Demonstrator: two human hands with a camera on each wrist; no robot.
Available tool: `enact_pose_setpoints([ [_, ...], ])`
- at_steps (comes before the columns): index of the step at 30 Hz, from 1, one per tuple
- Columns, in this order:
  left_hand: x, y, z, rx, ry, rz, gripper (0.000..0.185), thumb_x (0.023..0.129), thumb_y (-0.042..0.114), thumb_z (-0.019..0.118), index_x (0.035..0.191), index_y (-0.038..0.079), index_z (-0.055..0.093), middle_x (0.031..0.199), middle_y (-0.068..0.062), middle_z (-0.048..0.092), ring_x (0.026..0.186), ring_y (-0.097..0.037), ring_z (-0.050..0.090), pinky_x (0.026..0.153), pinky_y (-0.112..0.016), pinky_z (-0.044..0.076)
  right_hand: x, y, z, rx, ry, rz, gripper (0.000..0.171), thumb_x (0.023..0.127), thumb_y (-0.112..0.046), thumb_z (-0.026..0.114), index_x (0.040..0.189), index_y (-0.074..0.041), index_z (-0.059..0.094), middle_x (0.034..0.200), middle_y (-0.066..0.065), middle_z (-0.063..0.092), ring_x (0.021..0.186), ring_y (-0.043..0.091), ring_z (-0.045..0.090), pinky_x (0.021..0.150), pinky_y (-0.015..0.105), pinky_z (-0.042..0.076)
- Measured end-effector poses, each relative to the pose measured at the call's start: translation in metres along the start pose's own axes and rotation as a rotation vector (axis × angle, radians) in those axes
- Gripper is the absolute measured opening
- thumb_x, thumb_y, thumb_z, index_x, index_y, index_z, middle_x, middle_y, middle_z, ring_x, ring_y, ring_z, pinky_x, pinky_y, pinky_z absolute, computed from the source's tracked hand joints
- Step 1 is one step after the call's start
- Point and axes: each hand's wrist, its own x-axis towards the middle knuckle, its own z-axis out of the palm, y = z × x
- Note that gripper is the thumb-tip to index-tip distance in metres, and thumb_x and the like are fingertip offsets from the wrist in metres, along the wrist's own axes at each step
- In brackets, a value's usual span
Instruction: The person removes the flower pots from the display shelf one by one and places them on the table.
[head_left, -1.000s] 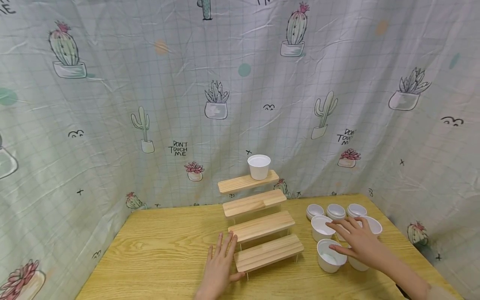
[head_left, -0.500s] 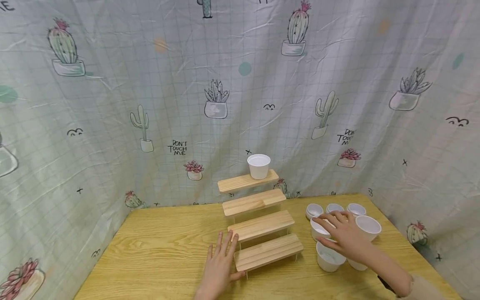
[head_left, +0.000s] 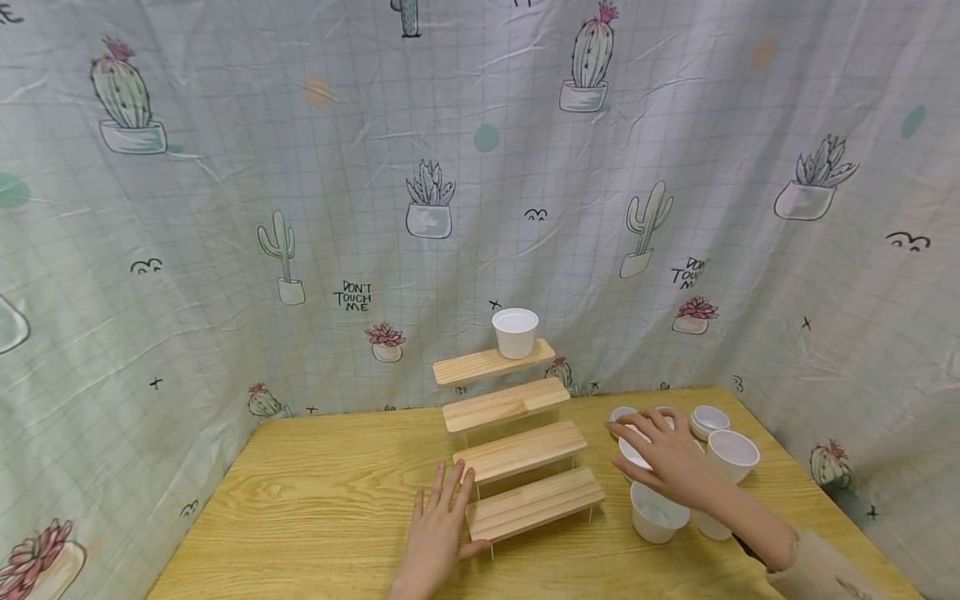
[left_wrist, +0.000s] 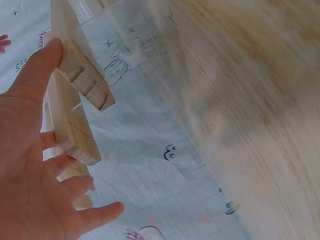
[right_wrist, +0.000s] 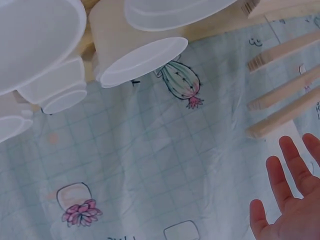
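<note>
Movement first: over the last second our right hand [head_left: 663, 454] has slid left and farther back across the cluster of white cups [head_left: 697, 467] on the right of the counter [head_left: 322, 500], from the nearer cups toward the one nearest the wooden step shelf [head_left: 517, 446]. Its fingers are spread and relaxed above that cup [head_left: 628, 454], grasping nothing yet; whether they touch its rim we cannot tell. We judge this as choosing the next cup to lift, with the pick-up still undone.

Our left hand [head_left: 442, 533] has not shifted: it lies flat and open on the counter, thumb against the near left end of the lowest step, which the left wrist view also shows.

One white cup [head_left: 515, 332] stands upright at the right end of the top step; the three lower steps carry nothing. Near our right hand, a cup [head_left: 656, 514] sits close to us and another [head_left: 731, 456] to the right, both upright and seemingly empty inside. Farther back, low round tubs [head_left: 708, 419] stand near the cactus-print cloth [head_left: 480, 167]; their contents are too small to tell.
</note>
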Motion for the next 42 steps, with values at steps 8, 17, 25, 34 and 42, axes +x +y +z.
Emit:
enact_pose_setpoints([
  [8,0.0,0.0,0.001,0.006,-0.014,0.026,0.096,0.063,0.054,0.067,0.138,0.006,0.031,0.147,-0.009,0.025,0.132,-0.032,0.028,0.095,-0.058,0.038,0.017,0.003,0.006,-0.009,-0.022,-0.01,0.042,0.088,-0.043,0.047,0.116,-0.014,0.057,0.106,0.001,0.057,0.093,0.021,0.051,0.078,0.046,0.035],
  [17,0.003,0.001,0.0,0.004,-0.012,0.072,0.1,0.061,0.053,0.072,0.136,0.0,0.032,0.144,-0.015,0.028,0.131,-0.033,0.029,0.097,-0.057,0.036,0.038,0.006,0.012,0.009,0.007,-0.031,0.042,0.091,-0.045,0.042,0.115,-0.014,0.057,0.102,0.004,0.058,0.09,0.022,0.05,0.075,0.044,0.035],
  [25,0.011,0.004,0.0,0.085,0.005,0.102,0.1,0.06,0.059,0.069,0.136,0.006,0.033,0.141,-0.014,0.034,0.131,-0.034,0.031,0.097,-0.058,0.035,0.056,0.006,0.019,0.0,-0.032,0.02,0.037,0.083,-0.037,0.059,0.114,-0.016,0.058,0.102,0.001,0.059,0.091,0.02,0.049,0.077,0.045,0.035],
  [34,0.021,0.005,0.004,0.14,-0.037,0.089,0.102,0.06,0.069,0.061,0.136,0.006,0.033,0.147,-0.009,0.026,0.134,-0.031,0.025,0.102,-0.055,0.031,0.077,0.008,0.028,0.009,-0.022,0.033,0.041,0.08,-0.033,0.062,0.117,-0.015,0.057,0.103,0.004,0.059,0.091,0.023,0.049,0.078,0.046,0.034],
  [42,0.019,0.005,0.01,0.151,0.052,0.113,0.104,0.057,0.068,0.063,0.137,0.011,0.031,0.144,-0.008,0.031,0.13,-0.031,0.032,0.096,-0.063,0.032,0.091,0.009,0.034,-0.001,-0.008,0.076,0.04,0.079,-0.027,0.064,0.116,-0.014,0.057,0.103,0.006,0.06,0.091,0.025,0.051,0.077,0.049,0.036],
])
